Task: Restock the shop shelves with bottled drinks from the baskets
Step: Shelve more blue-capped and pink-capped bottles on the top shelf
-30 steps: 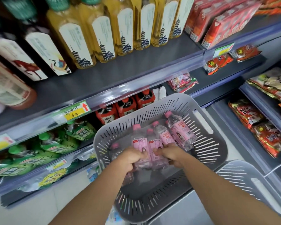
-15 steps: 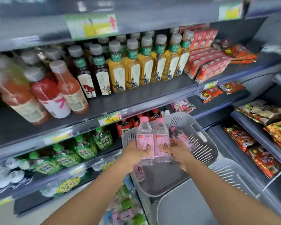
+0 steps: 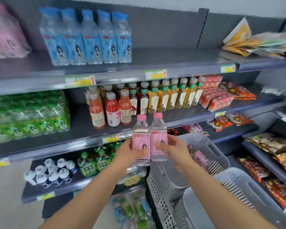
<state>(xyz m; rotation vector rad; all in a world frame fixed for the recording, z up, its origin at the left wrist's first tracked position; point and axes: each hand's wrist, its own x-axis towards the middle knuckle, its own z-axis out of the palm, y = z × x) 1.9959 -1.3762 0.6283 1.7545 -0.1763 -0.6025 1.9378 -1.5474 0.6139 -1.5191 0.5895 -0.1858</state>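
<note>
In front of the drinks shelves [image 3: 172, 118], the left hand [image 3: 127, 154] is gripping one pink-capped bottle [image 3: 141, 139] upright, fingers wrapped around its label, while the right hand [image 3: 177, 149] is clasping a second pink-capped bottle [image 3: 158, 138] touching it. Both bottles are hovering above the grey basket [image 3: 205, 142], where another pink bottle [image 3: 199, 157] is lying.

Two clear bottles with pink caps and pink labels are held upright, touching side by side: the left bottle [image 3: 141, 141] in the left hand [image 3: 126, 154], the right bottle [image 3: 159, 138] in the right hand [image 3: 176, 150]. Another pink bottle [image 3: 200, 157] lies in the grey slotted basket [image 3: 205, 141] beside them.
</note>
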